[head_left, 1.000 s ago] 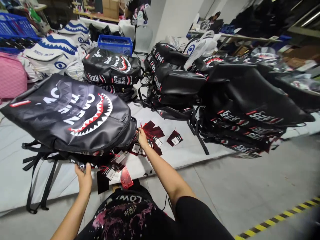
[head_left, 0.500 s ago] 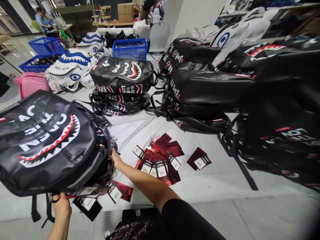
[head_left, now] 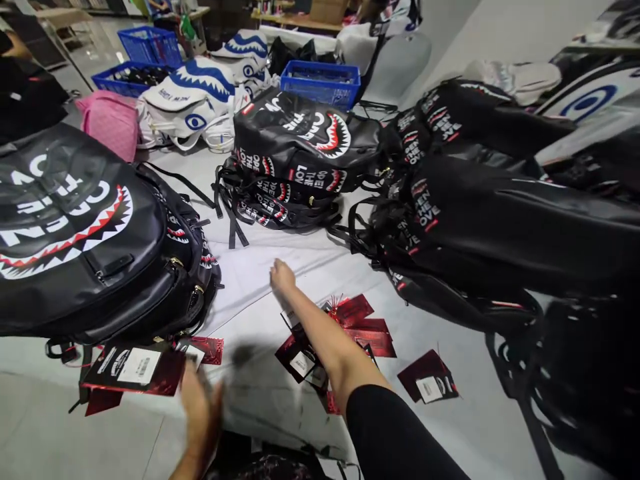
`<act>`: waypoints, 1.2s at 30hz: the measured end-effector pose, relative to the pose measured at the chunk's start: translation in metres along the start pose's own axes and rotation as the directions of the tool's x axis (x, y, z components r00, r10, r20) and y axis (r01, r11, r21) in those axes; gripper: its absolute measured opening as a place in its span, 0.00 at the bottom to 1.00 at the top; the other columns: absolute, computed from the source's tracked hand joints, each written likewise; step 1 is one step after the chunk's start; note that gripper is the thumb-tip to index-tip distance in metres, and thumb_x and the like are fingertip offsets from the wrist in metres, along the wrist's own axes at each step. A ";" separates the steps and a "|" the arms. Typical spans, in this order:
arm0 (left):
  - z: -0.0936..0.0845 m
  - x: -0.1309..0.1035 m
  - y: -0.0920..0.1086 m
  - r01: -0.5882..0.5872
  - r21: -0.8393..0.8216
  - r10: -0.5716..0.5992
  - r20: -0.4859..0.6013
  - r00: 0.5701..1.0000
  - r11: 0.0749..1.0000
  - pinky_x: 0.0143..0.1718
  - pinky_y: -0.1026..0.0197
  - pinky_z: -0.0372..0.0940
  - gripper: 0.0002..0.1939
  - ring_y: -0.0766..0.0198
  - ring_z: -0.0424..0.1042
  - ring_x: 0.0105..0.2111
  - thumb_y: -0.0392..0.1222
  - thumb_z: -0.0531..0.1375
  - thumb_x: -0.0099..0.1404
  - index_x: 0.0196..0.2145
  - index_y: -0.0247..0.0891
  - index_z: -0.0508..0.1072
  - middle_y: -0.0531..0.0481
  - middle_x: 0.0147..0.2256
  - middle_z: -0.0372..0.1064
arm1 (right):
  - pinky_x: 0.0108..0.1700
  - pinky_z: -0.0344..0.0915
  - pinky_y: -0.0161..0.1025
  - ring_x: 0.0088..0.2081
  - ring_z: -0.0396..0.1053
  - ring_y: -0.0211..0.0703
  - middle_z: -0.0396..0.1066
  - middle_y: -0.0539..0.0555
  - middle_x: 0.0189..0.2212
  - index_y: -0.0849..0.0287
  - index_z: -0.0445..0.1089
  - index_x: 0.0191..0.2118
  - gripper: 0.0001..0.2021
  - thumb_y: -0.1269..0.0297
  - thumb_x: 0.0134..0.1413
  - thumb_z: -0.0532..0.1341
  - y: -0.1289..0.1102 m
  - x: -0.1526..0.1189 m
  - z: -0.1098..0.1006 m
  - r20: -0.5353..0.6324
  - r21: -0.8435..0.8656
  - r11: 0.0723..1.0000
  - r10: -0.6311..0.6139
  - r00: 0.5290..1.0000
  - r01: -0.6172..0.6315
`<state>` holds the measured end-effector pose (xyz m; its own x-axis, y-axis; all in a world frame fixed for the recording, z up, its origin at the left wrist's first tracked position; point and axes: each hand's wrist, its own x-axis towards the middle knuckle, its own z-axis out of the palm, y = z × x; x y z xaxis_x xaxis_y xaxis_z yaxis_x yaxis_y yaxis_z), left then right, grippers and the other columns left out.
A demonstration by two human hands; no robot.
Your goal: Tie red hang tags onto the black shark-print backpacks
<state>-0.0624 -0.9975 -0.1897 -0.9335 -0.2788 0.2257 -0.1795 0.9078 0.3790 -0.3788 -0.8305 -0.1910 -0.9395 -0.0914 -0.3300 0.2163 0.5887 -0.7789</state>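
A black backpack (head_left: 75, 227) with a shark-mouth print lies at the left of the white-covered table. Red and black tags (head_left: 137, 367) hang from its near side. Close beside these tags is my left hand (head_left: 197, 400), blurred, so its fingers cannot be read. Over the table, right of the backpack, my right hand (head_left: 283, 277) has its fingers curled together; anything inside them is too small to see. Partly under my right forearm is a bunch of red tags (head_left: 373, 337) with red strings. A separate tag pair (head_left: 429, 383) lies to its right.
Black backpacks are stacked at the middle (head_left: 300, 143) and along the right side (head_left: 500, 220). White backpacks (head_left: 195, 90), a pink bag (head_left: 107, 120) and blue baskets (head_left: 320, 83) stand farther back. A person's arm shows at the top left edge.
Both hands have let go of the backpack. My right hand has moved away over the table and my left hand is beside the hanging tags. The view has shifted.
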 end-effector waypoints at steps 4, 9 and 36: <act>0.068 0.025 0.035 -0.340 -0.010 0.338 0.151 0.929 0.940 0.62 0.45 0.51 0.32 0.49 0.46 0.65 0.42 0.53 0.67 0.66 0.38 0.50 0.37 0.64 0.50 | 0.61 0.50 0.48 0.63 0.48 0.54 0.52 0.65 0.63 0.64 0.58 0.60 0.22 0.69 0.59 0.51 0.022 0.045 -0.035 -0.167 -0.396 0.918 -0.043 0.985 -0.027; 0.124 0.119 0.031 -0.238 0.069 0.224 0.168 0.960 0.969 0.60 0.39 0.49 0.32 0.41 0.45 0.65 0.50 0.52 0.67 0.64 0.29 0.55 0.30 0.64 0.46 | 0.59 0.53 0.53 0.63 0.47 0.58 0.49 0.68 0.64 0.69 0.56 0.60 0.24 0.62 0.61 0.48 0.051 0.090 -0.065 -0.244 -0.604 0.791 -0.065 0.968 -0.099; 0.123 0.142 0.036 -0.214 0.244 0.118 0.355 0.927 0.946 0.63 0.44 0.44 0.32 0.45 0.40 0.67 0.49 0.55 0.64 0.63 0.35 0.58 0.36 0.66 0.43 | 0.67 0.40 0.52 0.61 0.55 0.45 0.70 0.55 0.49 0.57 0.73 0.40 0.12 0.65 0.46 0.63 0.078 0.234 -0.097 -0.520 0.244 0.875 -0.246 0.818 0.417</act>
<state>-0.2394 -0.9660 -0.2544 -0.9971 -0.0401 -0.0648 -0.0460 0.9947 0.0917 -0.6071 -0.7280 -0.2776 -0.9599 0.1980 0.1983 -0.1380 0.2816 -0.9496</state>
